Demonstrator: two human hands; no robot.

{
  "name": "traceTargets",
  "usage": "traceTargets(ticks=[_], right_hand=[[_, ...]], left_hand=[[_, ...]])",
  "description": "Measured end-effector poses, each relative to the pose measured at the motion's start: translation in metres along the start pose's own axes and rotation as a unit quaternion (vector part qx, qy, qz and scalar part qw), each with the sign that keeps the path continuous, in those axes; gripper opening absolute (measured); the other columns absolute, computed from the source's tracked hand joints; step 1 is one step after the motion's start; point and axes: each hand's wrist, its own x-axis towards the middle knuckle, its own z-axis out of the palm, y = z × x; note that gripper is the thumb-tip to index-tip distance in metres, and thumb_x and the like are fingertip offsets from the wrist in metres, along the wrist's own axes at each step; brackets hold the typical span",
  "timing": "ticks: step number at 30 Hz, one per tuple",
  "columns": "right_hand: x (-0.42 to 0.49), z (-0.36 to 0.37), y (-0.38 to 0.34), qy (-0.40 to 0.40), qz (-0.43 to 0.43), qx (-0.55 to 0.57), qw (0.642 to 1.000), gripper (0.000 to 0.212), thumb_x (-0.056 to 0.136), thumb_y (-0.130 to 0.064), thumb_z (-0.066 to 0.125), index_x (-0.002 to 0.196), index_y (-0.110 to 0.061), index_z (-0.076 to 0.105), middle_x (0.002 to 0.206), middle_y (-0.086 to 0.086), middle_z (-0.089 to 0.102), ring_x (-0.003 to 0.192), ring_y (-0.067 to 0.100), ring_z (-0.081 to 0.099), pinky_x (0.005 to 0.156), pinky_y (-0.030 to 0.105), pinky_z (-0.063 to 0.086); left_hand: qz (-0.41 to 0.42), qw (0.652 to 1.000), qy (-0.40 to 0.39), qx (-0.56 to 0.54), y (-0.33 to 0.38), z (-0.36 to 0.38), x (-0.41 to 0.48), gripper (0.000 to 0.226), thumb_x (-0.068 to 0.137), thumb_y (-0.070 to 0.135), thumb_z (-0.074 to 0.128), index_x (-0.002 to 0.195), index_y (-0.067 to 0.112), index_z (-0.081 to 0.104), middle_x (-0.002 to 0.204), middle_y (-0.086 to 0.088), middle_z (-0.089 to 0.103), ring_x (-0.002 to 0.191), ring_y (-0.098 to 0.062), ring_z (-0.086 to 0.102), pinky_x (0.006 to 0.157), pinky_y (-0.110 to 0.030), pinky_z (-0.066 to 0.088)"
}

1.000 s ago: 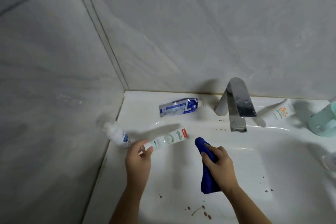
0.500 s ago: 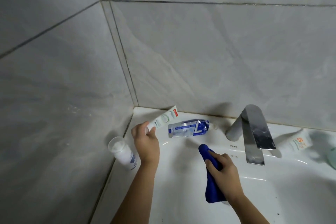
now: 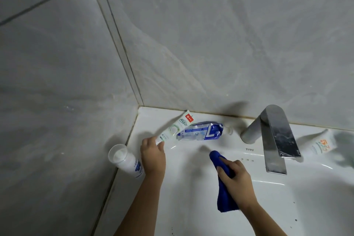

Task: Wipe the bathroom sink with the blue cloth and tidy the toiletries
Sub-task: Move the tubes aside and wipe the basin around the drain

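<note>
Right hand (image 3: pixel 235 180): forearm enters from 5 o'clock. Fingers are curled over the blue cloth (image 3: pixel 226 203), holding it down on the sink (image 3: pixel 191 188) deck.
Blue cloth: bunched. One end pokes out past the fingertips toward 11 o'clock, the other trails under the wrist.
Left hand (image 3: pixel 153 156): forearm enters from 6 o'clock. Fingertips pinch the near end of a white tube (image 3: pixel 177 126), which slants off to 1 o'clock.
Bottle (image 3: pixel 124 161): white with a clear cap, at 9 o'clock of the left hand, beside the side wall. Contents not readable.
Blue tube (image 3: pixel 201 132): lies flat on the back ledge, right against the white tube.
Tap (image 3: pixel 274 136): chrome, at 2 o'clock of the cloth. Another tube (image 3: pixel 321 144) lies at its 3 o'clock.
Edges: the ledge ends at the tiled corner, 12 o'clock of the left hand. Open deck shows between the hands.
</note>
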Motion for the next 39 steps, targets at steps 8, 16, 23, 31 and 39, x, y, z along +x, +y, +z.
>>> traceTargets(ticks=[8,16,23,31,39], right_hand=[[-0.005,0.004,0.002,0.000,0.005,0.002,1.000,0.028,0.085,-0.017,0.060,0.112,-0.023,0.064,0.085,0.001,0.051,0.075,0.009,0.057,0.065,0.016,0.038],[-0.045,-0.022,0.022,0.011,0.005,0.022,1.000,0.027,0.086,-0.015,0.060,0.112,-0.020,0.063,0.085,0.001,0.052,0.075,0.010,0.056,0.063,0.011,0.037],[-0.111,-0.079,0.070,0.013,0.021,0.027,0.999,0.027,0.086,-0.014,0.060,0.112,-0.020,0.062,0.086,0.001,0.052,0.074,0.011,0.056,0.062,0.013,0.038],[-0.185,-0.169,0.146,0.033,0.044,-0.068,0.996,0.034,0.086,-0.022,0.062,0.119,-0.022,0.059,0.092,-0.005,0.051,0.077,0.007,0.056,0.068,0.021,0.040],[-0.176,-0.197,0.184,-0.041,0.037,-0.365,0.929,0.031,0.092,-0.031,0.050,0.120,-0.021,0.057,0.096,0.002,0.042,0.074,0.020,0.046,0.062,0.027,0.037]], left_hand=[[0.050,0.999,0.001,0.017,-0.006,-0.001,-0.002,0.039,0.064,-0.003,0.079,0.100,-0.008,0.065,0.104,-0.027,0.061,0.091,-0.044,0.061,0.080,-0.050,0.049],[0.220,0.975,-0.009,0.013,0.011,-0.028,-0.087,0.032,0.083,0.027,0.057,0.099,0.002,0.068,0.103,-0.012,0.065,0.098,-0.020,0.057,0.084,-0.032,0.047],[0.234,0.963,-0.131,0.027,0.015,-0.026,-0.200,0.039,0.083,0.037,0.046,0.098,0.009,0.069,0.101,-0.002,0.066,0.097,-0.009,0.050,0.080,-0.029,0.051],[0.259,0.949,-0.171,0.052,0.027,-0.018,-0.305,0.036,0.078,0.038,0.048,0.086,0.011,0.070,0.092,-0.003,0.067,0.087,-0.011,0.048,0.077,-0.025,0.039],[0.266,0.948,-0.135,0.108,0.016,-0.014,-0.339,0.034,0.081,0.041,0.050,0.081,0.013,0.069,0.089,-0.004,0.066,0.088,-0.019,0.051,0.075,-0.032,0.034]])
